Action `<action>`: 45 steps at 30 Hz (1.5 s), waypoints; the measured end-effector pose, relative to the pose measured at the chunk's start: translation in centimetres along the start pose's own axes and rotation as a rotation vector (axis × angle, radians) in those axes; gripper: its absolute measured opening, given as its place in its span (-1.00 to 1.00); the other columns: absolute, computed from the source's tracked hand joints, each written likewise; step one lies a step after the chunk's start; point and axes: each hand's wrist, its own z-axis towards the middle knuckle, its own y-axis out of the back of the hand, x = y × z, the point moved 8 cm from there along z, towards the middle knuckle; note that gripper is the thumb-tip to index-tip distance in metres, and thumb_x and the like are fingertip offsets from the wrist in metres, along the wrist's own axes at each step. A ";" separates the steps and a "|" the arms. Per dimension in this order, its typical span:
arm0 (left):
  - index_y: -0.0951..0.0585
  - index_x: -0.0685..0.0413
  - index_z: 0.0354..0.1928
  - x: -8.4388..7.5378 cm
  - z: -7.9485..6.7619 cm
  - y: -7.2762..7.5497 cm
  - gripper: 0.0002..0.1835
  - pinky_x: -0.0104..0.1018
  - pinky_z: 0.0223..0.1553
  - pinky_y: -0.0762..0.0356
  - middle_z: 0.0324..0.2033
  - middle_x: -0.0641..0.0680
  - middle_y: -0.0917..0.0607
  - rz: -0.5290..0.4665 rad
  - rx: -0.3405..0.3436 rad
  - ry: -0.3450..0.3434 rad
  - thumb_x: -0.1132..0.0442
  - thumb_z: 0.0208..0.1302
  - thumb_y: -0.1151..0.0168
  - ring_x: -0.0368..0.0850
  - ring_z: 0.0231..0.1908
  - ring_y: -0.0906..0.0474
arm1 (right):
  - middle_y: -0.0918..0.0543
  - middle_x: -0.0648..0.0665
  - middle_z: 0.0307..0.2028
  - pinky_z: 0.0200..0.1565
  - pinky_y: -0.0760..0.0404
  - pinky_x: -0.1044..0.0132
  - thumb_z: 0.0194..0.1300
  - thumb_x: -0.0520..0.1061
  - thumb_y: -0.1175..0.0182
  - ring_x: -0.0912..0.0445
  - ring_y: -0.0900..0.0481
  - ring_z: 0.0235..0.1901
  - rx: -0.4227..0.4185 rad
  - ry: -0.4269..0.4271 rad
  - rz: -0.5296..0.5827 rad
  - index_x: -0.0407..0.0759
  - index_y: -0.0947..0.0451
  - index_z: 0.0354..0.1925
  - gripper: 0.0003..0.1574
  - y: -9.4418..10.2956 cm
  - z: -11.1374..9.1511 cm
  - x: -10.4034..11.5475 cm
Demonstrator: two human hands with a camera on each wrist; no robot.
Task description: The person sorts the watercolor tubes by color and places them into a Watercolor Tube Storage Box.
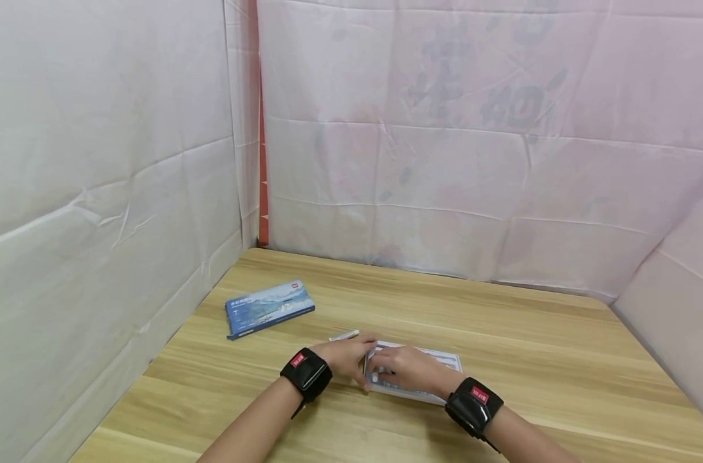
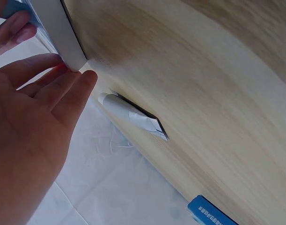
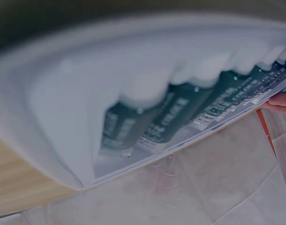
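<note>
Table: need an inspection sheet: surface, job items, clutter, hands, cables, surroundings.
Surface: wood-grain table.
Job items: white tray holding a row of white-capped tubes; one loose tube on the table, off the tray's left end.
Clutter: blue box lying flat, farther left.
Hands: left hand holds the tray's left end; right hand is over the tray, grip unclear.
Cables: nothing seen.
Surroundings: pale sheeting left, right and beyond; red strip at the far-left corner.

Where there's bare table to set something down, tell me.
The table lies bare right of the white tray, between it and the back sheet, and in front of the blue box. Crowded: the tray's left end, with left fingers, right fingers and a loose tube.
</note>
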 end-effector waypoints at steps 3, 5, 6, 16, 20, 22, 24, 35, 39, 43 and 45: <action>-0.18 0.23 0.35 -0.1 0.1 0.0 0.00 -0.35 0.20 -0.16 0.32 0.11 -0.17 0.011 0.001 -0.008 -0.04 -0.09 -0.44 -0.08 0.28 -0.09 | -0.58 0.08 -0.25 -0.24 -0.46 0.59 0.07 -0.23 -0.33 0.28 -0.54 -0.23 0.013 -0.015 0.003 -0.04 -0.54 -0.21 -0.72 -0.1 0.0 0.0; -0.17 0.22 0.35 0.0 0.1 0.0 0.00 -0.35 0.20 -0.15 0.33 0.11 -0.16 0.012 0.004 -0.005 -0.04 -0.08 -0.43 -0.08 0.29 -0.08 | -0.58 0.07 -0.24 -0.24 -0.47 0.57 0.07 -0.24 -0.33 0.27 -0.54 -0.22 0.027 -0.029 -0.003 -0.05 -0.55 -0.21 -0.73 -0.1 -0.1 -0.1; -0.17 0.22 0.35 0.0 0.1 0.0 0.00 -0.35 0.20 -0.16 0.33 0.10 -0.16 0.015 0.003 -0.005 -0.04 -0.07 -0.43 -0.08 0.28 -0.08 | -0.58 0.06 -0.24 -0.23 -0.47 0.56 0.08 -0.24 -0.32 0.27 -0.54 -0.21 0.035 -0.038 -0.003 -0.06 -0.56 -0.21 -0.73 -0.1 -0.1 -0.2; -0.16 0.18 0.37 0.3 0.2 -0.2 0.01 -0.35 0.20 -0.15 0.34 0.06 -0.15 0.030 0.005 0.006 -0.07 -0.07 -0.42 -0.10 0.29 -0.08 | -0.58 0.05 -0.20 -0.18 -0.50 0.49 0.15 -0.27 -0.26 0.24 -0.54 -0.18 0.070 -0.040 0.033 -0.08 -0.57 -0.18 -0.77 -0.4 -0.5 -0.7; -0.16 0.18 0.36 0.4 0.5 -0.4 0.01 -0.37 0.20 -0.15 0.34 0.06 -0.15 0.042 0.003 0.001 -0.07 -0.08 -0.42 -0.11 0.28 -0.08 | -0.57 0.06 -0.21 -0.22 -0.50 0.50 0.16 -0.27 -0.22 0.27 -0.52 -0.23 0.080 -0.063 0.048 -0.06 -0.57 -0.19 -0.78 -0.6 -0.8 -1.1; -0.17 0.17 0.36 0.5 0.6 -0.5 0.01 -0.38 0.20 -0.14 0.34 0.05 -0.15 0.047 0.002 0.002 -0.08 -0.08 -0.42 -0.12 0.28 -0.08 | -0.56 0.06 -0.20 -0.25 -0.48 0.52 0.16 -0.26 -0.19 0.30 -0.51 -0.25 0.088 -0.084 0.060 -0.04 -0.57 -0.19 -0.78 -0.7 -0.9 -1.4; -0.17 0.17 0.36 0.5 0.6 -0.5 0.01 -0.38 0.20 -0.14 0.33 0.05 -0.15 0.050 0.001 0.004 -0.08 -0.08 -0.42 -0.13 0.28 -0.08 | -0.56 0.07 -0.19 -0.28 -0.47 0.53 0.16 -0.24 -0.17 0.33 -0.49 -0.29 0.098 -0.107 0.074 -0.03 -0.57 -0.18 -0.77 -0.7 -1.1 -1.6; -0.18 0.17 0.36 0.2 0.3 -0.1 -0.01 -0.36 0.20 -0.15 0.33 0.05 -0.17 0.058 -0.006 0.009 -0.07 -0.07 -0.42 -0.12 0.28 -0.09 | -0.56 0.07 -0.15 -0.14 -0.53 0.35 0.24 -0.08 -0.19 0.22 -0.52 -0.14 0.112 -0.160 0.077 -0.01 -0.58 -0.17 -0.83 -1.0 -1.2 -2.0; -0.18 0.19 0.36 0.2 0.3 -0.1 -0.01 -0.37 0.20 -0.14 0.33 0.06 -0.17 0.053 -0.005 0.004 -0.06 -0.07 -0.42 -0.13 0.28 -0.09 | -0.57 0.07 -0.17 -0.15 -0.53 0.39 0.23 -0.08 -0.21 0.24 -0.53 -0.16 0.095 -0.141 0.063 -0.03 -0.58 -0.18 -0.84 -0.9 -1.0 -1.8; -0.18 0.19 0.35 0.2 0.3 -0.1 -0.01 -0.36 0.21 -0.14 0.33 0.07 -0.17 0.045 -0.003 0.007 -0.05 -0.07 -0.42 -0.12 0.28 -0.08 | -0.56 0.08 -0.19 -0.17 -0.52 0.43 0.23 -0.07 -0.21 0.27 -0.52 -0.17 0.096 -0.138 0.067 -0.02 -0.58 -0.20 -0.85 -1.0 -1.0 -1.8; -0.18 0.20 0.35 0.2 0.2 0.0 -0.01 -0.35 0.21 -0.13 0.33 0.07 -0.17 0.044 -0.003 0.007 -0.05 -0.06 -0.42 -0.10 0.28 -0.08 | -0.56 0.08 -0.19 -0.17 -0.52 0.44 0.23 -0.06 -0.21 0.27 -0.52 -0.17 0.096 -0.137 0.075 -0.02 -0.58 -0.21 -0.85 -1.0 -0.9 -1.8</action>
